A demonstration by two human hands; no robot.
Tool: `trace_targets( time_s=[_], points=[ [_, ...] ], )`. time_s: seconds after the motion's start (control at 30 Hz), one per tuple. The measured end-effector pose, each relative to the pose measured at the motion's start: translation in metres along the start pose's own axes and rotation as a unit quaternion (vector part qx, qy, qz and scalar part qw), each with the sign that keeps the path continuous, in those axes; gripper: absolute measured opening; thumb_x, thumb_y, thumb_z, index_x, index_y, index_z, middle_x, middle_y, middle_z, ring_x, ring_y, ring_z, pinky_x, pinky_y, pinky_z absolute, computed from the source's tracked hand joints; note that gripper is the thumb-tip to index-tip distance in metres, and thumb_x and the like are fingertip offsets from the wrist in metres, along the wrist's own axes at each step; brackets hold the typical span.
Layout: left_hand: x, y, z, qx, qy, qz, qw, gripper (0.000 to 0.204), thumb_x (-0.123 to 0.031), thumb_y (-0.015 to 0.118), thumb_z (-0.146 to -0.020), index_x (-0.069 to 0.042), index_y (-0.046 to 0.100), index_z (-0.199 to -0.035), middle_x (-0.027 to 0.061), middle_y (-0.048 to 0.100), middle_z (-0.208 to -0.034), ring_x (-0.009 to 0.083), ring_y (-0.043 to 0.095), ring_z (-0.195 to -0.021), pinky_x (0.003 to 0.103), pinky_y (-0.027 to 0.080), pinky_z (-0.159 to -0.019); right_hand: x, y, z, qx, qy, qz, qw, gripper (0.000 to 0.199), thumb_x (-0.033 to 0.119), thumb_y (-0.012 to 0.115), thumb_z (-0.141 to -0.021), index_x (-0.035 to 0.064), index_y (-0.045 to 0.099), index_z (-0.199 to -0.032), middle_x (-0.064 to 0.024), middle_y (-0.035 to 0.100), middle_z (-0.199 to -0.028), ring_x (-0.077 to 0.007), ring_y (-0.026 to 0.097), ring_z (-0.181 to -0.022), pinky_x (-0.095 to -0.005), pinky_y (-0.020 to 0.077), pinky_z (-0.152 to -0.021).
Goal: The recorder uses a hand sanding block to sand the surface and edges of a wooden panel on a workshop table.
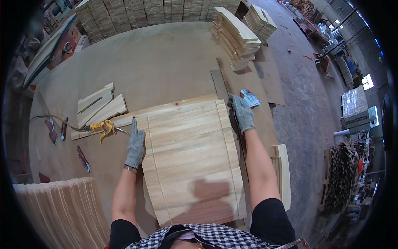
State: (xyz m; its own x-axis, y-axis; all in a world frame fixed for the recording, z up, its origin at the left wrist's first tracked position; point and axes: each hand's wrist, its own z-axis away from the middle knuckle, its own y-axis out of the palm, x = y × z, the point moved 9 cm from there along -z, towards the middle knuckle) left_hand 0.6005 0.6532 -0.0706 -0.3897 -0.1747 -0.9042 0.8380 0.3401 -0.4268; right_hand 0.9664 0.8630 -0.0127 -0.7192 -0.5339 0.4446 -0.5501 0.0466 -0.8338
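Observation:
A wide panel of glued pale wood slats (188,153) lies on the workbench (157,66) in front of me. My left hand (136,144), in a grey knit glove, rests on the panel's left edge with the index finger pointing up. Just left of it lies an air blow gun (103,126) with yellow wrapping and a hose. My right hand (242,113), also gloved, grips the panel's upper right corner. A folded piece of sandpaper (250,98) lies beside that hand.
Loose boards (99,106) lie left of the panel. Stacks of curved wood pieces (237,37) stand at the bench's far right, more stacks (137,14) along the back. Thin slats (62,207) fan out at lower left. A curved piece (282,174) leans at right.

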Motion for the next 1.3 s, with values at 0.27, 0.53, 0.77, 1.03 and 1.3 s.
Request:
trace_targets(
  time_s=[0.27, 0.53, 0.77, 1.03, 1.3],
  points=[
    [-0.019, -0.003, 0.003, 0.027, 0.050, -0.089, 0.994, 0.057, -0.010, 0.037, -0.092, 0.002, 0.011, -0.142, 0.0180, 0.015, -0.148, 0.0289, 0.016, -0.137, 0.032, 0.015, -0.110, -0.007, 0.055, -0.013, 0.122, 0.162, -0.115, 0.972, 0.036, 0.017, 0.039, -0.091, 0.0049, 0.051, -0.122, -0.0164, 0.053, -0.123, -0.0299, 0.052, -0.111, -0.0359, 0.0412, -0.096],
    [-0.009, 0.004, 0.000, 0.013, -0.035, 0.051, 0.998, 0.059, -0.010, 0.038, -0.090, 0.000, 0.013, -0.142, 0.0159, 0.017, -0.148, 0.0243, 0.018, -0.136, 0.030, 0.015, -0.110, -0.012, 0.058, -0.003, 0.046, -0.003, 0.009, 0.999, 0.038, 0.015, 0.040, -0.089, 0.0056, 0.049, -0.125, -0.0145, 0.052, -0.124, -0.0280, 0.052, -0.113, -0.0364, 0.0402, -0.097],
    [-0.015, 0.001, 0.001, 0.019, -0.025, -0.007, 0.999, 0.060, -0.013, 0.039, -0.090, 0.000, 0.013, -0.142, 0.0154, 0.018, -0.148, 0.0238, 0.020, -0.136, 0.030, 0.016, -0.110, -0.017, 0.060, -0.001, 0.065, 0.074, -0.077, 0.992, 0.040, 0.029, 0.037, -0.094, 0.0066, 0.051, -0.124, -0.0157, 0.052, -0.124, -0.0305, 0.048, -0.115, -0.0368, 0.0366, -0.098],
    [-0.008, 0.003, 0.001, 0.018, -0.013, -0.002, 1.000, 0.060, -0.013, 0.039, -0.090, 0.000, 0.012, -0.142, 0.0153, 0.018, -0.148, 0.0236, 0.019, -0.136, 0.030, 0.015, -0.110, -0.024, 0.070, 0.001, 0.093, 0.048, -0.025, 0.994, 0.038, 0.023, 0.039, -0.093, 0.0078, 0.048, -0.127, -0.0160, 0.051, -0.126, -0.0308, 0.049, -0.114, -0.0372, 0.0377, -0.098],
    [-0.017, 0.001, 0.002, 0.029, 0.013, -0.049, 0.998, 0.059, -0.015, 0.037, -0.092, 0.002, 0.011, -0.142, 0.0166, 0.015, -0.148, 0.0243, 0.017, -0.136, 0.030, 0.015, -0.110, -0.025, 0.068, 0.000, 0.096, 0.064, -0.027, 0.993, 0.039, 0.024, 0.039, -0.093, 0.0078, 0.047, -0.127, -0.0155, 0.052, -0.124, -0.0309, 0.050, -0.113, -0.0381, 0.0385, -0.097]
  ],
)
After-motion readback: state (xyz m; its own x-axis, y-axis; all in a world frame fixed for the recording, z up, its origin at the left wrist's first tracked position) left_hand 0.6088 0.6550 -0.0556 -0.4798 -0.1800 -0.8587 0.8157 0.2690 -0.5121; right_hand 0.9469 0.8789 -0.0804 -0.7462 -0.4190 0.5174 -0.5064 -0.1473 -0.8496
